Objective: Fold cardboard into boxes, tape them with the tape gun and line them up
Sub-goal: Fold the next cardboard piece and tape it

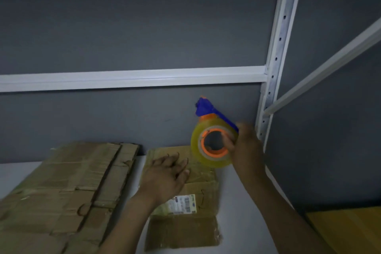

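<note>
A white desk (232, 196) carries a large flattened cardboard stack (61, 192) along its left edge. A smaller flat cardboard piece (185, 231) lies at the middle, with the left hand (167, 173) resting on it, fingers spread. The right hand (245, 146) grips the tape gun (214, 162), raised above the far edge.

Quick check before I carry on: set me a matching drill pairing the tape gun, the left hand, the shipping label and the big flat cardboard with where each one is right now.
Things:
1. tape gun
2. left hand
3. shipping label
4. big flat cardboard

Places:
A. lying on the left part of the white surface
B. resting flat on the small cardboard
C. held up in the right hand
D. stuck on the small cardboard, beside the left wrist

Pairs: 1-C, 2-B, 3-D, 4-A
</note>
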{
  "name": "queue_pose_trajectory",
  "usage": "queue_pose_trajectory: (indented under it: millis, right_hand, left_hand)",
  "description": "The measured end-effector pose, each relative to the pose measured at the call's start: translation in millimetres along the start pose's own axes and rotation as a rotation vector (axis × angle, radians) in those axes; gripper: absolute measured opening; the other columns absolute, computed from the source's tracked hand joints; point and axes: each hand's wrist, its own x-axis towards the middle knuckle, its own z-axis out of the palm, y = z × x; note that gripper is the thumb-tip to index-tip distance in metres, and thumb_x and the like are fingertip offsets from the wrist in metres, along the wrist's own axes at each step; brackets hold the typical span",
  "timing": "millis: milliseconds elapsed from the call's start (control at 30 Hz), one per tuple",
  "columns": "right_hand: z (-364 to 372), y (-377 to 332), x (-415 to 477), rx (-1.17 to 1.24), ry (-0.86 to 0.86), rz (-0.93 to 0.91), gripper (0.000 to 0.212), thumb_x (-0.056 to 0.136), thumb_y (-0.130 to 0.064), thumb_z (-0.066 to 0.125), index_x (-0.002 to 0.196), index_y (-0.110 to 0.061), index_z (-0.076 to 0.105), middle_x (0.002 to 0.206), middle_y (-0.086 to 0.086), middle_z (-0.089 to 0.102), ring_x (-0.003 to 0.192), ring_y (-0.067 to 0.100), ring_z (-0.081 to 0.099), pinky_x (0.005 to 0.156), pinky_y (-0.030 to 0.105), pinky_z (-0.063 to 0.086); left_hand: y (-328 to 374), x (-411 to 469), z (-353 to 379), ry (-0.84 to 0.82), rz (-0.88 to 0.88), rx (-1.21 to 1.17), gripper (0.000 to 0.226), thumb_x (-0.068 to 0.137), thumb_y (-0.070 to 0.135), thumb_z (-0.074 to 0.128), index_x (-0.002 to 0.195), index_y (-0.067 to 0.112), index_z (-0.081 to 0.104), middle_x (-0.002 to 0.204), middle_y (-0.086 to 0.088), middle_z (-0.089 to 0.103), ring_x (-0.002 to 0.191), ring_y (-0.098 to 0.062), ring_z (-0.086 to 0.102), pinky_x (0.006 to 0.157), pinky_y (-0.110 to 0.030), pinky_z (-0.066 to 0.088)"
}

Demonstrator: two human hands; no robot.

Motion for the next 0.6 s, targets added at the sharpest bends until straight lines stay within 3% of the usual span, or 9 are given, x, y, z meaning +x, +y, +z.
queue_pose_trajectory:
  millis: [67,133,167,233,300,367,433,500,600]
  right_hand:
    - [11,-7,4,-0.02,-0.031,-0.133,0.038,0.072,-0.017,0.082,0.096,0.002,0.059,0.08,0.018,0.06,0.064,0.033,0.062,0.055,0.023,0.035]
    - [15,-6,8,-0.023,-0.044,-0.228,0.041,0.069,-0.016,0.085,0.096,0.001,0.059,0.077,0.016,0.062,0.062,0.032,0.063,0.053,0.018,0.037]
    - [14,-5,10,-0.025,-0.023,-0.255,0.042,0.067,-0.017,0.086,0.096,0.0,0.06,0.077,0.015,0.063,0.061,0.03,0.064,0.052,0.012,0.034]
    - [12,-3,11,-0.037,0.007,-0.298,0.046,0.068,-0.026,0.085,0.1,-0.004,0.061,0.08,0.01,0.067,0.059,0.026,0.065,0.054,0.001,0.022]
    - [12,-3,13,-0.054,-0.016,-0.344,0.045,0.075,-0.043,0.069,0.104,-0.012,0.058,0.085,0.006,0.069,0.063,0.022,0.066,0.049,0.008,0.031]
    - [14,-2,16,-0.076,-0.054,-0.361,0.042,0.072,-0.046,0.061,0.103,-0.017,0.055,0.088,0.002,0.068,0.065,0.021,0.066,0.05,0.017,0.04]
    - [17,-3,22,0.041,-0.139,-0.338,0.041,0.068,-0.032,0.073,0.1,-0.017,0.052,0.1,0.001,0.065,0.076,0.018,0.063,0.056,0.02,0.044]
    - [20,-5,28,0.276,-0.274,-0.261,0.045,0.067,-0.009,0.079,0.094,-0.019,0.045,0.114,0.0,0.053,0.091,0.01,0.053,0.068,0.005,0.041]
    - [25,-6,33,0.431,-0.402,-0.14,0.053,0.068,0.007,0.071,0.09,-0.025,0.036,0.114,0.003,0.046,0.088,0.013,0.051,0.066,0.004,0.041]
  left_hand:
    - [-3,0,0,0.011,0.001,-0.046,0.094,0.07,0.071,-0.013,0.148,0.042,0.031,0.159,0.01,0.023,0.146,-0.015,0.02,0.118,-0.032,0.015]
    - [-3,-3,-8,0.073,0.02,-0.245,0.079,0.085,0.073,0.004,0.134,0.037,0.054,0.143,0.015,0.048,0.134,-0.007,0.039,0.111,-0.029,0.027]
    - [-2,-6,-17,0.14,0.012,-0.456,0.069,0.092,0.071,0.015,0.111,0.033,0.068,0.117,0.023,0.065,0.114,0.003,0.053,0.099,-0.028,0.039]
    - [5,-7,-40,0.3,-0.109,-0.927,0.053,0.094,0.062,0.029,0.072,0.028,0.065,0.069,0.023,0.065,0.072,0.009,0.059,0.071,-0.023,0.046]
    - [8,1,-63,0.376,-0.257,-1.327,0.048,0.097,0.054,0.034,0.081,0.025,0.069,0.077,0.012,0.072,0.076,0.002,0.065,0.075,-0.02,0.05]
    - [7,13,-81,0.322,-0.341,-1.667,0.043,0.095,0.051,0.045,0.092,0.015,0.07,0.082,-0.002,0.074,0.077,-0.014,0.069,0.077,-0.029,0.055]
    - [4,22,-91,0.24,-0.385,-1.793,0.031,0.093,0.041,0.057,0.09,0.012,0.067,0.072,-0.002,0.071,0.068,-0.013,0.066,0.067,-0.026,0.056]
    - [2,28,-93,0.153,-0.44,-1.898,0.021,0.093,0.033,0.059,0.092,0.012,0.065,0.069,-0.001,0.071,0.063,-0.011,0.066,0.061,-0.026,0.055]
    - [-2,33,-86,0.021,-0.534,-2.089,0.023,0.096,0.028,0.055,0.109,0.009,0.061,0.086,-0.008,0.071,0.073,-0.016,0.067,0.069,-0.032,0.052]
